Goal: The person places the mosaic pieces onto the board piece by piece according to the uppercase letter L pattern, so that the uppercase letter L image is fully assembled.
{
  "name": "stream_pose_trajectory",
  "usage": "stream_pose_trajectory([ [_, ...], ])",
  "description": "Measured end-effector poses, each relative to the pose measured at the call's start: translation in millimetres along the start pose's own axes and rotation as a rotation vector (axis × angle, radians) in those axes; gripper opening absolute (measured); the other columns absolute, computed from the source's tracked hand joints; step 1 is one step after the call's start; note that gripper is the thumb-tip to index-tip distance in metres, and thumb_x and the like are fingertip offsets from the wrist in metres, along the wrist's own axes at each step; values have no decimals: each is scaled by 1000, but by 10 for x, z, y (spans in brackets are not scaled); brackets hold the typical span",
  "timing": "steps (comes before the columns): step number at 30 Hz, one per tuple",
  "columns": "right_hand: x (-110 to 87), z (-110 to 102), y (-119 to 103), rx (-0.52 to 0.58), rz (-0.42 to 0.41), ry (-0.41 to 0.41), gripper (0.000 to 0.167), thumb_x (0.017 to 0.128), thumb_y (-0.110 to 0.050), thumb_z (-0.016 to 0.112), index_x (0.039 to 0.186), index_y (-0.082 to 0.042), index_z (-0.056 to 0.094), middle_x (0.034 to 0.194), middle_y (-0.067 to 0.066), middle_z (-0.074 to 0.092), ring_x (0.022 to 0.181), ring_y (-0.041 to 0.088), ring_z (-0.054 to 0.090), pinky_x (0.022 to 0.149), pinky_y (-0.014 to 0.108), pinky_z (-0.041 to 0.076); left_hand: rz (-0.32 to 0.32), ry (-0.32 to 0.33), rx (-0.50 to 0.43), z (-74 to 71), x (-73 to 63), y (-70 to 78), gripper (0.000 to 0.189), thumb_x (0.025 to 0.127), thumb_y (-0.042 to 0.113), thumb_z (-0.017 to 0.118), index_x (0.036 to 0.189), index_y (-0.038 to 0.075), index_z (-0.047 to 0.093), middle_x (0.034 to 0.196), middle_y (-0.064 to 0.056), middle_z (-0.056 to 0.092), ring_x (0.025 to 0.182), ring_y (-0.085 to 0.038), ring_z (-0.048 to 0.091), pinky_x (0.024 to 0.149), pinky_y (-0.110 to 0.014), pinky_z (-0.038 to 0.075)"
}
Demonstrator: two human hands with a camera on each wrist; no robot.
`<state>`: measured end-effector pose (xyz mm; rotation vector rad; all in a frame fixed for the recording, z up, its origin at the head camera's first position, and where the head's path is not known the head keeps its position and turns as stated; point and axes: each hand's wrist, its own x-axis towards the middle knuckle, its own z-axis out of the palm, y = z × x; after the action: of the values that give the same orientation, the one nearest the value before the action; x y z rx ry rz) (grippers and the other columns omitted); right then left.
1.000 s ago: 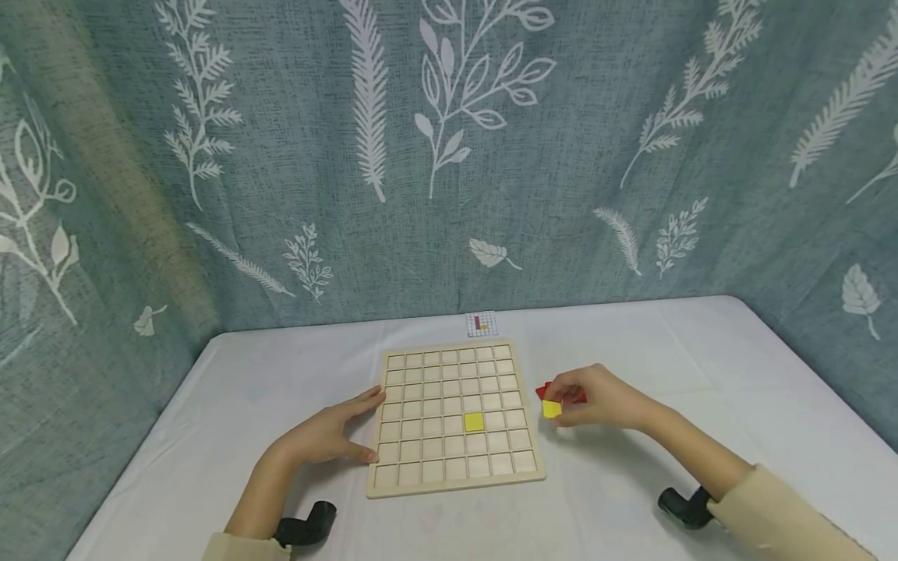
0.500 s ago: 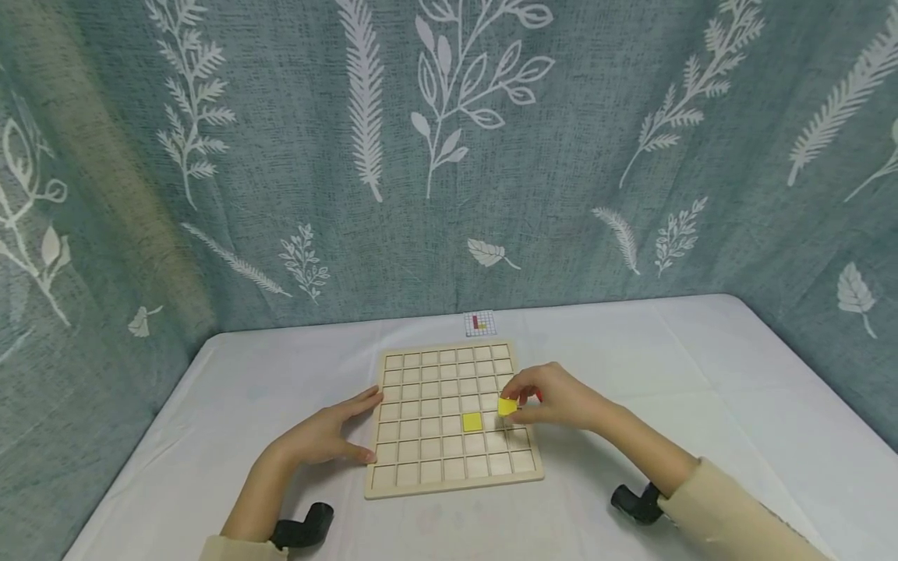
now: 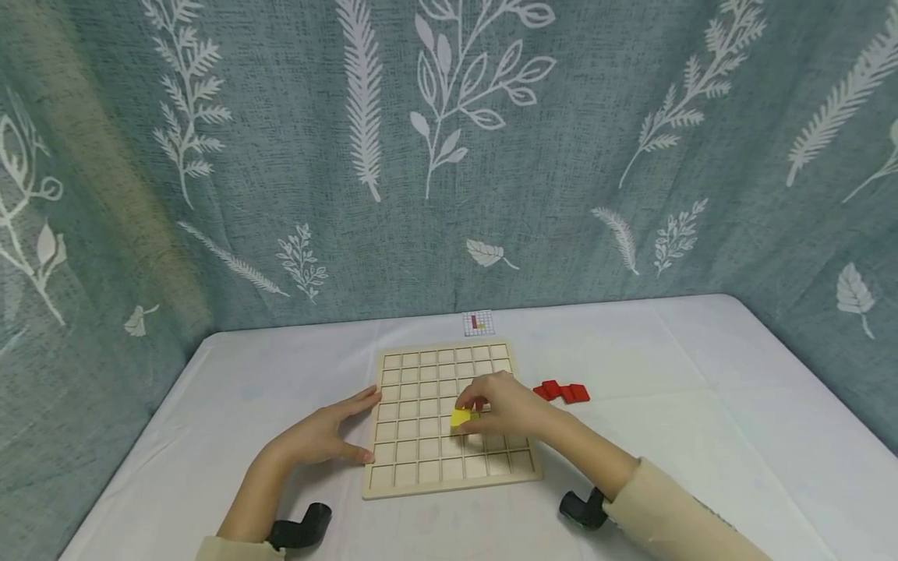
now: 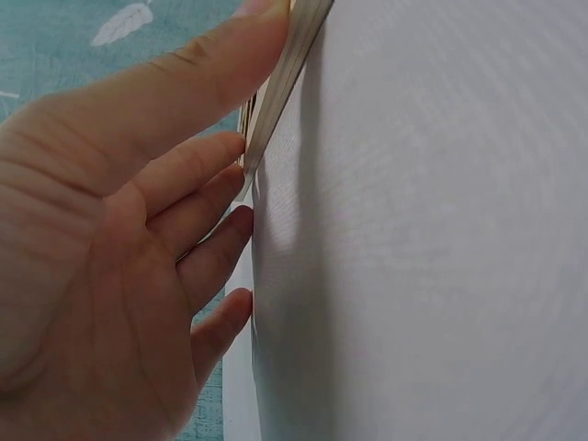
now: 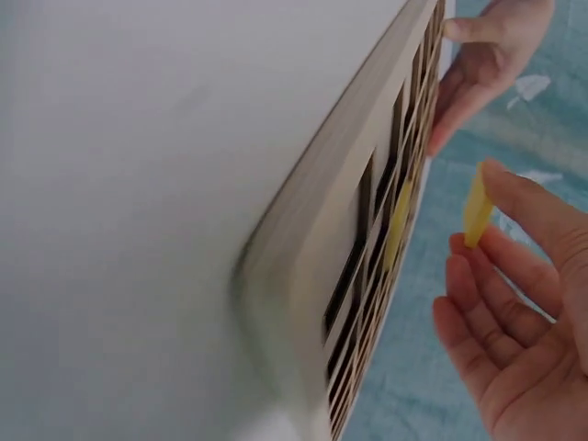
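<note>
A pale wooden grid board (image 3: 418, 471) lies on the white table. My right hand (image 3: 501, 405) is over its middle, pinching a yellow square tile (image 3: 460, 418) between thumb and fingertips. In the right wrist view that yellow tile (image 5: 478, 208) is held apart from the board, and a second yellow tile (image 5: 397, 225) sits in a grid cell. From the head view the second tile is mostly hidden behind my right fingers. My left hand (image 3: 326, 431) rests at the board's left edge, thumb and fingers spread along it; the left wrist view shows the thumb touching the board's side (image 4: 285, 83).
Several red square tiles (image 3: 561, 391) lie to the right of the board, some overlapping. A small printed grid card (image 3: 479, 322) with red and yellow marks lies behind the board. A blue-green leaf-patterned curtain (image 3: 421, 257) hangs at the table's far edge.
My right hand has carried the yellow tile leftward from beside the red tiles to over the board's middle. The red tiles are now uncovered. My left hand stays at the board's edge.
</note>
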<state>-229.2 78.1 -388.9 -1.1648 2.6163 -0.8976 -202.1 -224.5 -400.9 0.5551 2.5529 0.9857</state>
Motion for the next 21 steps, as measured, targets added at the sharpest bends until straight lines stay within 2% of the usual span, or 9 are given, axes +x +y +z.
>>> stream_pose_trajectory([
  [7,114,100,-72,-70,49,-29,23,76,-21,77,94,-8,71,87,-2,66,76,8,56,67,17,47,-2,5,-8,9,-1,-18,95,67,34,80,142,3,32,152,-16,17,137,-43,14,105,-62,16],
  [11,146,129,-90,-127,48,-29,23,75,-19,77,93,-7,71,86,-1,65,76,10,56,67,18,47,7,14,-4,10,-6,-20,94,66,33,80,142,2,33,152,-16,18,137,-43,15,106,-62,16],
  [21,176,201,-98,-145,56,-41,23,78,-18,75,96,-5,71,84,0,63,73,9,52,63,18,44,6,22,0,15,-12,-25,94,65,33,81,141,1,34,151,-17,19,137,-43,16,106,-61,17],
])
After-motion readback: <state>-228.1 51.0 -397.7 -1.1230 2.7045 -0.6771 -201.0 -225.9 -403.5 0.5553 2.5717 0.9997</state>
